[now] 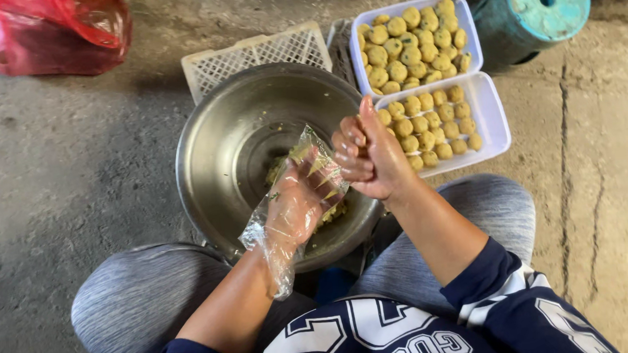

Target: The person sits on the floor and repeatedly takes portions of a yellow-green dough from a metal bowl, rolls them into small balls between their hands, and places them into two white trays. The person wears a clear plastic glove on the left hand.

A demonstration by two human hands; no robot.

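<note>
Knees in grey trousers frame a big steel bowl on the floor, with some yellow mixture at its bottom. Behind it lie a white crate and two white trays full of yellow balls. Over the bowl, the left hand, in a loose plastic glove, is half curled with mixture on its fingers. Touching it, the bare right hand is curled closed; I cannot tell what it holds.

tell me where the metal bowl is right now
In the head view the metal bowl sits on the floor between the person's knees, under the left hand, with a white crate behind it and two trays of dough balls to its right.
</note>
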